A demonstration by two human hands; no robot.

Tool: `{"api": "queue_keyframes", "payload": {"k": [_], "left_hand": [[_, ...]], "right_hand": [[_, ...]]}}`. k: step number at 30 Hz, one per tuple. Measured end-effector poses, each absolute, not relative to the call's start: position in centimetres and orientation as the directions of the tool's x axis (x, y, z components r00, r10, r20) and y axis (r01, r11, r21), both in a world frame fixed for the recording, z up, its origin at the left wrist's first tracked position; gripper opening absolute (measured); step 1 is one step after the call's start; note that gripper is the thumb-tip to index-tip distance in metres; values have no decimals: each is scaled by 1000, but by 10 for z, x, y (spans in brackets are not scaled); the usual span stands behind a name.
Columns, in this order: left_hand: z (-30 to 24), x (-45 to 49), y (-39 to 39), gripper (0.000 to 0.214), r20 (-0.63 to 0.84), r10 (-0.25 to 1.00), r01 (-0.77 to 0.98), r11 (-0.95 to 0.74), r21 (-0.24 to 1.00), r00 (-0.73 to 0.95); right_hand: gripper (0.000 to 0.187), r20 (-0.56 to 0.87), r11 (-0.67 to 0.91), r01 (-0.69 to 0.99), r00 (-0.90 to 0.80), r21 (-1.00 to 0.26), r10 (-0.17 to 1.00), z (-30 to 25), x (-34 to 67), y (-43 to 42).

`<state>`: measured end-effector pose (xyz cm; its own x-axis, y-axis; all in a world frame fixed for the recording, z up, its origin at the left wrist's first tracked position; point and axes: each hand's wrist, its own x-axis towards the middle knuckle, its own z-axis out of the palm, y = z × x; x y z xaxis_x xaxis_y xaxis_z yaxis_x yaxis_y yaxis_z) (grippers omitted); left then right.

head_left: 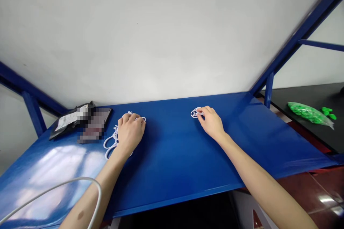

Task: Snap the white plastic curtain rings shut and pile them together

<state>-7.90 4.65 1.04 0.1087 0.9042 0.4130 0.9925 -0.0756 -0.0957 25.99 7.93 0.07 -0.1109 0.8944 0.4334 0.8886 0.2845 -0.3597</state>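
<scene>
A small pile of white plastic ring-shaped pieces [109,143] lies on the left half of the blue table. My left hand [130,131] is over this pile, back up, its fingers bent down around some of the pieces; the fingertips are hidden. Farther right, my right hand [211,121] pinches a white ring-shaped piece [194,113] between thumb and fingers, at or just above the tabletop. Loops of that piece stick out to the left of the fingertips. The exact kind of these pieces is too small to make out.
At the back left of the blue table [172,171] lie a black plastic parcel [64,121] and a flat, blurred-out item [94,126]. A white cable [53,187] loops over my left forearm. Beyond the blue frame at right, a bag of green pieces [309,113] rests on a black surface.
</scene>
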Motion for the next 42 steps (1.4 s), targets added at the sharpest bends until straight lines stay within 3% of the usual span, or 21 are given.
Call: {"api": "queue_keyframes", "payload": {"k": [5,9,13,16,18,20,25,29,33,35,38,42], "left_hand": [[22,-66,34,28,564,821,994,-105,-2,88],[30,-53,26,23,574,814,968,-205,146,86],[32,-42,20,18,492,863,839,-350,416,116],[29,-34,14,15,403,883,684,-450,575,242],[25,-27,10,11,413,821,595,-570,566,394],[20,-20,6,13,446,709,519,-705,484,547],[14,-10,-2,18,430,518,445,-855,267,739],[13,-8,-5,7,502,511,450,-858,248,698],[8,-7,-5,4,590,674,570,-721,395,444],[6,-6,-4,5,519,777,585,-619,524,358],[5,-6,-2,9,337,871,519,-485,704,357],[5,-7,-1,18,276,930,437,-359,824,243]], "right_hand": [[16,524,446,821,-220,-357,823,7,240,59],[19,456,588,652,-387,-480,802,6,217,36],[27,294,548,534,-488,-644,822,3,203,23],[35,191,428,453,-480,-782,856,3,201,23],[33,135,324,351,-469,-878,873,4,202,25],[33,101,233,247,-453,-941,886,5,203,26],[22,41,121,176,-401,-977,915,3,203,28],[18,19,63,106,-375,-992,927,4,202,29],[15,95,175,179,-385,-968,918,6,202,24],[11,147,256,233,-400,-938,905,8,201,20],[8,181,308,268,-411,-913,893,12,201,15],[17,139,256,256,-400,-932,906,18,201,15]]}}
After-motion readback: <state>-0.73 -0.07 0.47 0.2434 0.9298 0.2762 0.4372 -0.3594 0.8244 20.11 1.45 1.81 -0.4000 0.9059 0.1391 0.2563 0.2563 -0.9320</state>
